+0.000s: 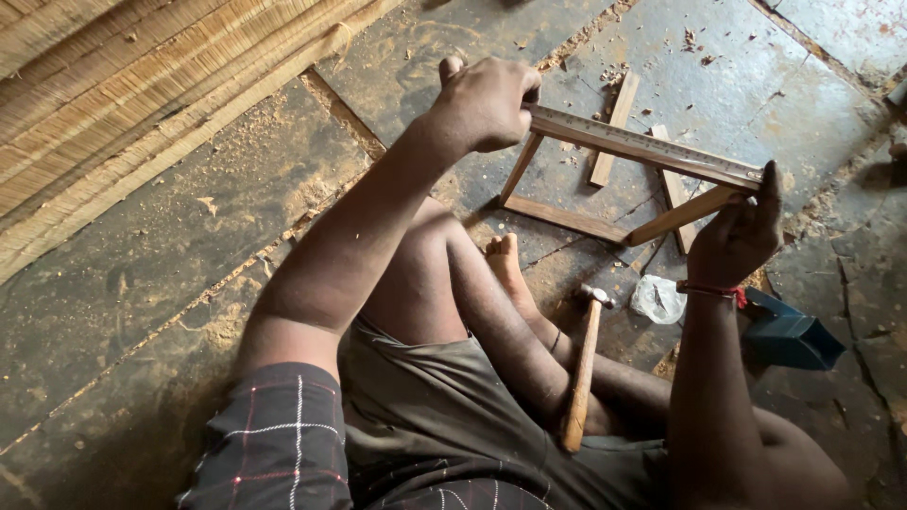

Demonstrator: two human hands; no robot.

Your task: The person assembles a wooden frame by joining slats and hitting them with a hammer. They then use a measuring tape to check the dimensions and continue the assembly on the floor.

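Observation:
My left hand [484, 102] grips the left end of a metal ruler [647, 146] laid along the top bar of a small wooden frame [567, 219]. At the frame's right corner my right hand [737, 236] holds the ruler's other end and the wood together. The frame stands tilted on the stone floor, just past my bare foot [505, 263]. A hammer [584, 364] with a wooden handle rests against my leg, its head near my ankle.
Loose wooden strips [614, 123] lie on the floor behind the frame. A crumpled clear plastic bag [658, 298] sits beside the hammer head. A dark teal box [789, 335] is at my right. A woven reed mat [123, 104] covers the upper left.

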